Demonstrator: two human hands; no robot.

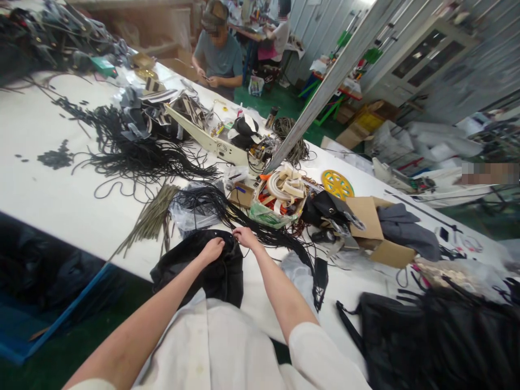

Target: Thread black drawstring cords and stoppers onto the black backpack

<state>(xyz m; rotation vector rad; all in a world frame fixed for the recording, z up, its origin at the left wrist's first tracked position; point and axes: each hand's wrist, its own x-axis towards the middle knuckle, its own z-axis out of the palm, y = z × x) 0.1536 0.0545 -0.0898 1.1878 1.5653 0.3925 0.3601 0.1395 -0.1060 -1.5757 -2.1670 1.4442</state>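
A black fabric bag (190,268) lies at the near edge of the white table (49,184), partly hanging over it. My left hand (213,250) rests on the bag's top edge with its fingers curled into the fabric. Just to the right, my right hand (244,236) pinches the bag's rim where a black cord (260,230) meets it. The fingertips of both hands are partly hidden in the dark fabric. A bundle of black cords (203,203) lies right behind the hands.
A big tangle of black cords (134,151), olive straps (152,216), a box of cream webbing (280,195), a cardboard box (371,227) and more black bags (439,336) crowd the table. A slanted metal pole (325,86) rises behind. Two people sit at the far end.
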